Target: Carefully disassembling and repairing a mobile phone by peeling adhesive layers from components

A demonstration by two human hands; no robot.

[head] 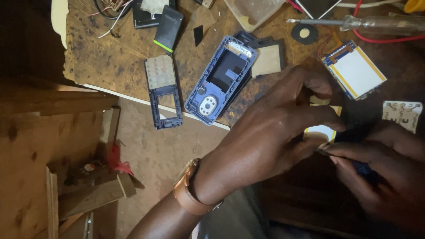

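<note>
While the left hand (283, 119) pinches a small flat white and yellow part (319, 132) between thumb and fingertips, the right hand (385, 163) at about 4 o'clock closes round a dark, slim tool (361, 167) whose tip meets that part; what kind of tool I cannot tell. Best keep the pinch steady and the tip's pressure light, working close over the worn bench (110, 57). A blue phone housing (221, 79) lies at 11 o'clock, a white display panel (356, 71) at 1 o'clock, a clear-handled screwdriver (376, 24) beyond it
</note>
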